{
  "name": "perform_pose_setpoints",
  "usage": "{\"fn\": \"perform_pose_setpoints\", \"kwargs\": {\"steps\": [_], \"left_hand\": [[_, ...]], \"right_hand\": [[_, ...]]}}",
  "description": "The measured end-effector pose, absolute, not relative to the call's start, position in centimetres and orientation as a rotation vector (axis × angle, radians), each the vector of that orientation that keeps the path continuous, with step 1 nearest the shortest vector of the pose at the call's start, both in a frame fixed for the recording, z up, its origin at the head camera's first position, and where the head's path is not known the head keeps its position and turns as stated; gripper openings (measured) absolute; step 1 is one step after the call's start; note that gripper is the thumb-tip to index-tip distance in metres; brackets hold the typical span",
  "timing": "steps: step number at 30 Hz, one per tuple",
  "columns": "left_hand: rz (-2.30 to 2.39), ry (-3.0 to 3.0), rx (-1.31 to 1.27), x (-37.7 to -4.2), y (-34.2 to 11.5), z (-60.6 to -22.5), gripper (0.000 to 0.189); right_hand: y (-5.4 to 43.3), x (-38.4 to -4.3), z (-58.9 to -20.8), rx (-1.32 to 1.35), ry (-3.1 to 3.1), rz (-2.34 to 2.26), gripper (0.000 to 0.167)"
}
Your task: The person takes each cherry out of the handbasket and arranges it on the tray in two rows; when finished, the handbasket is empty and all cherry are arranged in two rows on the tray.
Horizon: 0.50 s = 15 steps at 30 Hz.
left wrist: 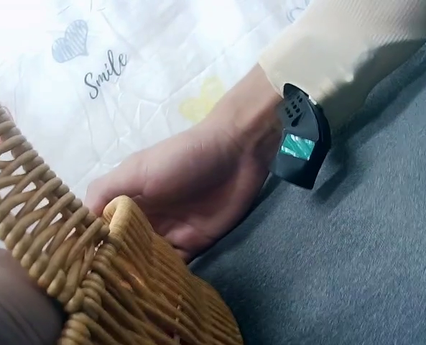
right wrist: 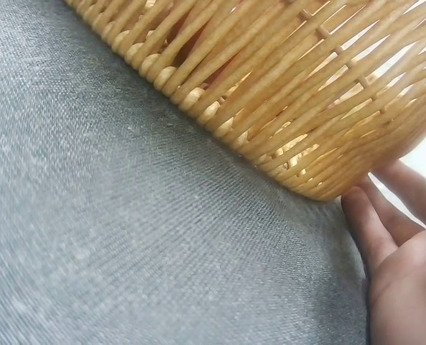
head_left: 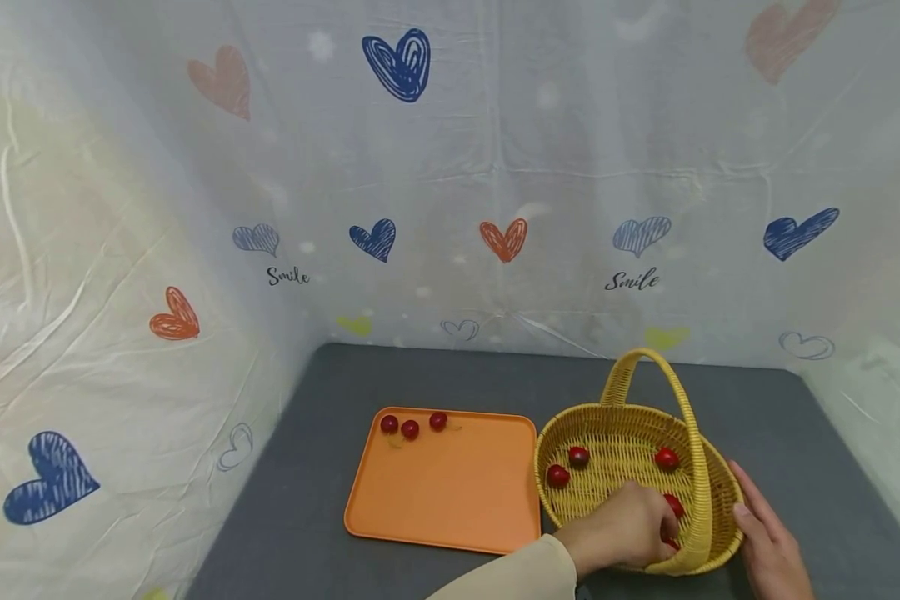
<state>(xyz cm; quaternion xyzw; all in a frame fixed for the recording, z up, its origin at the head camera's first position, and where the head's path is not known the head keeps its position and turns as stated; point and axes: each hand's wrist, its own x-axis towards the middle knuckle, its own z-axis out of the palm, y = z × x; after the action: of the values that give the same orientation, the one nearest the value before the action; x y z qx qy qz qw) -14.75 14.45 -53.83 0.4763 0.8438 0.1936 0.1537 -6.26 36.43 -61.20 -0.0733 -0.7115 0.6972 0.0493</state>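
My left hand (head_left: 633,523) reaches down inside the yellow wicker basket (head_left: 615,415). Its bent fingers pinch a red cherry (head_left: 672,544), mostly hidden beneath them. Close by lies another cherry (head_left: 673,505); further back is a third (head_left: 666,459), with two more at the basket's left side. Outside the basket's right end, my right hand (head_left: 774,546) touches the wall and rim with fairly straight fingers. In the right wrist view its fingertips (right wrist: 360,208) rest against the woven wall. The left wrist view shows the right hand (left wrist: 191,176) beyond the rim.
An orange tray (head_left: 446,492) stands left of the basket, with three stemmed cherries (head_left: 410,429) near its back left corner. The basket's tall handle (head_left: 693,433) arches beside my left hand. A patterned curtain (head_left: 450,175) encloses the grey tabletop (head_left: 285,500).
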Motion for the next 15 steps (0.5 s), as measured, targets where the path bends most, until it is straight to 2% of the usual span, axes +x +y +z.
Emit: {"fn": "perform_pose_setpoints", "kwargs": {"steps": [4,8,15], "left_hand": [[0.558,2.436,1.357,-14.9,14.1,-53.7,0.012],[0.606,2.478,1.381,-15.3,13.2,-53.7,0.016],[0.566,2.538,1.41,-15.4,12.9,-53.8,0.014]], "right_hand": [[36.3,-6.4,-61.4,-0.13,-2.127,2.144,0.062],[36.4,-6.5,-61.5,-0.054,-2.092,2.15,0.062],[36.7,-6.5,-61.4,-0.129,-2.178,2.126,0.062]]}}
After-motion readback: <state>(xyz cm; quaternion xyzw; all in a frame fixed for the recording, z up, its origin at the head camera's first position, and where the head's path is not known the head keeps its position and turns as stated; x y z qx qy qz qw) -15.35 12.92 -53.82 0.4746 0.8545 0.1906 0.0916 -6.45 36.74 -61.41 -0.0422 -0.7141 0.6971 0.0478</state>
